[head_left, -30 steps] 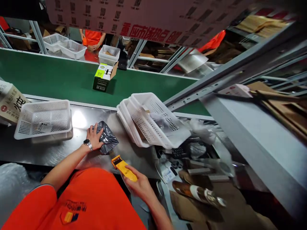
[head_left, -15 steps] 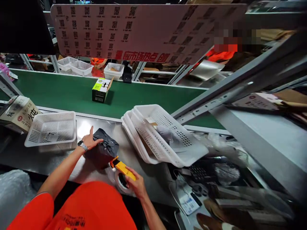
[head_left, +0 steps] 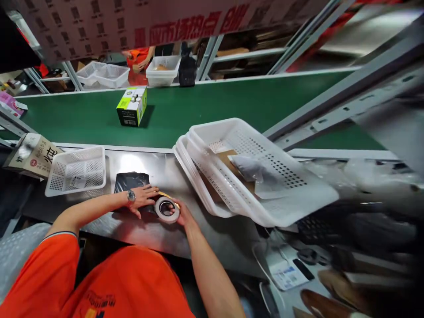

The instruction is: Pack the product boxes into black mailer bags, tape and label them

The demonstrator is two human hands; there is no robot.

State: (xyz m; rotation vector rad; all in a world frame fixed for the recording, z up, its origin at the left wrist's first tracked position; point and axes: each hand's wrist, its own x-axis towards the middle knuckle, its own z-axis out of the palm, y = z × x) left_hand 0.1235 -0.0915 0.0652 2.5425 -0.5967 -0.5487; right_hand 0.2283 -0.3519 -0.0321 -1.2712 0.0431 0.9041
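Observation:
A package wrapped in black plastic [head_left: 131,180] lies on the metal bench, partly covered by my left forearm and hand. My left hand [head_left: 145,199] rests on its near right part, fingers stretched out and pointing right. My right hand [head_left: 179,212] grips a tape dispenser [head_left: 167,209] with a wide roll of tape, its round white side facing me. Only a thin strip of the dispenser's yellow body shows behind the roll. The roll is close beside my left fingertips, at the package's right end.
Left of the package stand a white perforated basket [head_left: 77,171] and a beige printed carton [head_left: 33,155]. Tilted stacked white baskets [head_left: 225,176] holding plastic bags are on the right. A black-and-green box [head_left: 131,107] sits on the green belt [head_left: 198,104]. Another person's hand [head_left: 143,65] shows beyond.
My right hand has turned the tape dispenser and brought it against the package's right end. My left hand has moved right and down over the package. The view has shifted.

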